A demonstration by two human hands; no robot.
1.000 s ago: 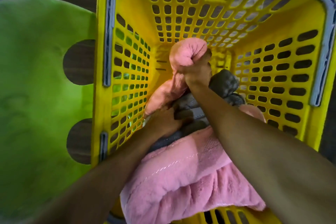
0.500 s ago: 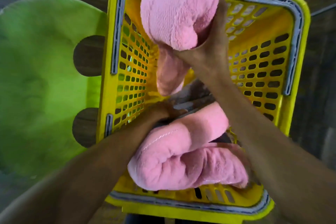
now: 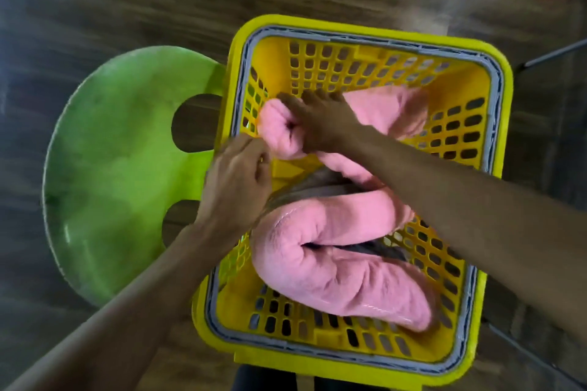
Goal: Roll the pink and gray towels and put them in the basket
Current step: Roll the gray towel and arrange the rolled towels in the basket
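Basket (image 3: 365, 32) holds pink towels (image 3: 336, 279) and gray towel (image 3: 313, 191).

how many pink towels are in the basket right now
2. One pink towel lies across the far end of the basket, held by the right hand; the other is folded over at the near end. The gray towel between them could hide more.

Basket (image 3: 365, 32) largely full of pink towels (image 3: 343, 276)
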